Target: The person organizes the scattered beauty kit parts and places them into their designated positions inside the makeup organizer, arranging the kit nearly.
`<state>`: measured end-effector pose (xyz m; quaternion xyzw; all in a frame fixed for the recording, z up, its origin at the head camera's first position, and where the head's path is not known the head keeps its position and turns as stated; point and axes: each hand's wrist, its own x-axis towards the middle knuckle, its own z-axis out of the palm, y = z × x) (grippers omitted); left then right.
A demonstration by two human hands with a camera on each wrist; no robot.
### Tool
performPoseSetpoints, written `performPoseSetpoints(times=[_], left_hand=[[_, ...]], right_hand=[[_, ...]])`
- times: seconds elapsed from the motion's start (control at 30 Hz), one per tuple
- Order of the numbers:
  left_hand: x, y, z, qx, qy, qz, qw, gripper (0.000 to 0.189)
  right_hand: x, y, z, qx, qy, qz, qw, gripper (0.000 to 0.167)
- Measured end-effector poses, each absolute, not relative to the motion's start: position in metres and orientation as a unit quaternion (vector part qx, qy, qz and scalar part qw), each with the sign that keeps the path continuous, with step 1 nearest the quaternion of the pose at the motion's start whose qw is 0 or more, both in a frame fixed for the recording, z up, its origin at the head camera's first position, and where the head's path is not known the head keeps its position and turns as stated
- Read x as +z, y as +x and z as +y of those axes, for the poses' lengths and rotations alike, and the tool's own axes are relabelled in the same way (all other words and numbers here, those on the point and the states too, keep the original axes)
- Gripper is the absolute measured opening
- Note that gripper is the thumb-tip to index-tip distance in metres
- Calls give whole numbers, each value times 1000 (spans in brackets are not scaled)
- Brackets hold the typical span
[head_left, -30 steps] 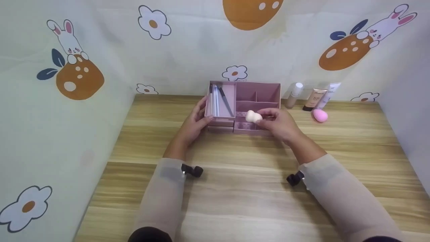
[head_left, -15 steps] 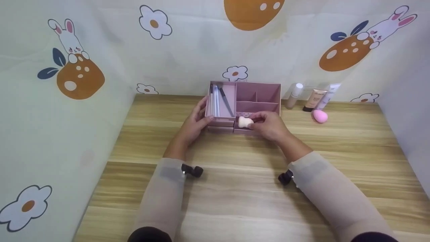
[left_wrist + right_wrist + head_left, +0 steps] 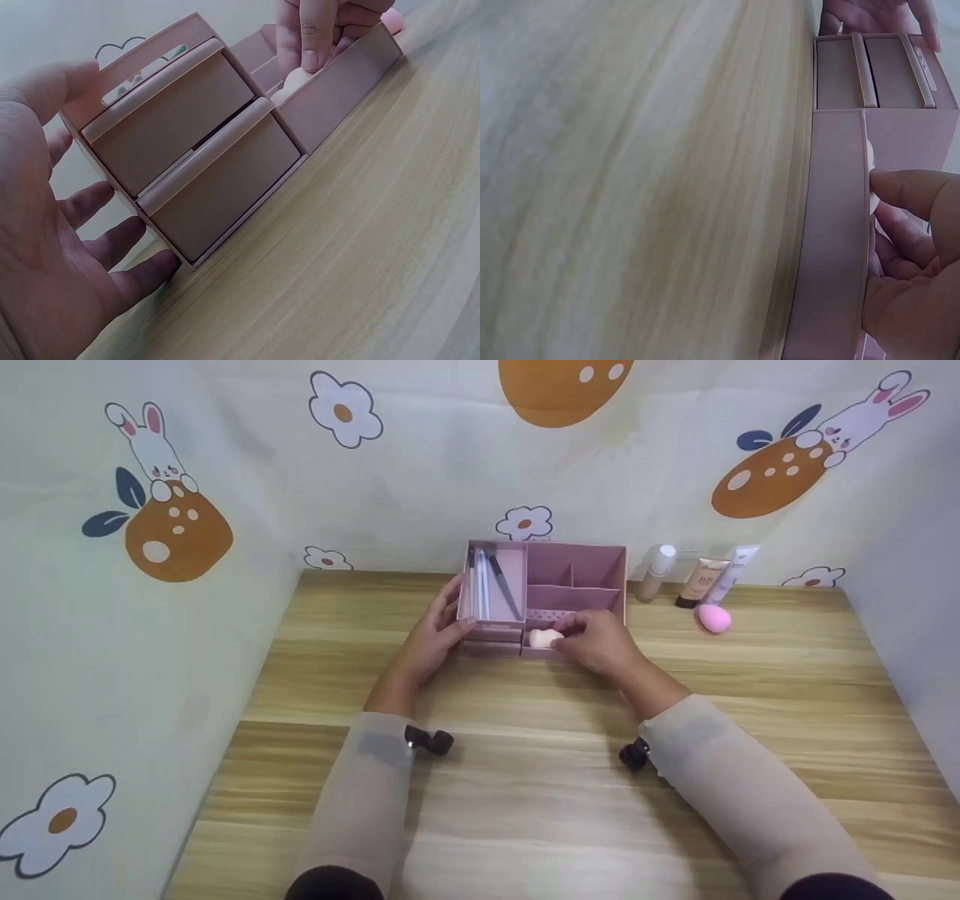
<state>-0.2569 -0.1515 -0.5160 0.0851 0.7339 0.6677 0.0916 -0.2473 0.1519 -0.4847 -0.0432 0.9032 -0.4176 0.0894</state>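
A pink makeup organizer (image 3: pixel 510 577) stands at the back middle of the table. My left hand (image 3: pixel 429 641) holds its left side, the thumb at the upper front edge and the fingers along the side wall, as the left wrist view shows. My right hand (image 3: pixel 604 643) pinches a cream, waisted makeup sponge (image 3: pixel 541 638) down inside the low front compartment. In the left wrist view the sponge (image 3: pixel 297 81) shows partly above the front wall; in the right wrist view that wall (image 3: pixel 829 240) hides most of it. Several slim brushes or pencils (image 3: pixel 484 585) lie in the upper left tray.
Right of the organizer stand a white-capped bottle (image 3: pixel 656 574), a beige tube (image 3: pixel 703 583) and a white tube (image 3: pixel 733 575). A pink egg-shaped sponge (image 3: pixel 715 619) lies before them. Two drawers (image 3: pixel 176 105) fill the organizer's left front. A patterned cloth (image 3: pixel 435 472) hangs behind.
My right hand has moved left and down with the cream sponge, from above the organizer into its front compartment. The left hand has stayed at the organizer's side.
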Motion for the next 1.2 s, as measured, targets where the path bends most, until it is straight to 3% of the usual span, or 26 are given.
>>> performPoseSetpoints(times=[0.53, 1.2], left_hand=[[-514, -258, -152, 669, 75, 733, 101, 82], [-518, -259, -151, 672, 85, 730, 91, 81]], right_hand=[[-468, -242, 175, -446, -38, 891, 69, 29], [-450, -218, 250, -501, 1, 865, 32, 34]])
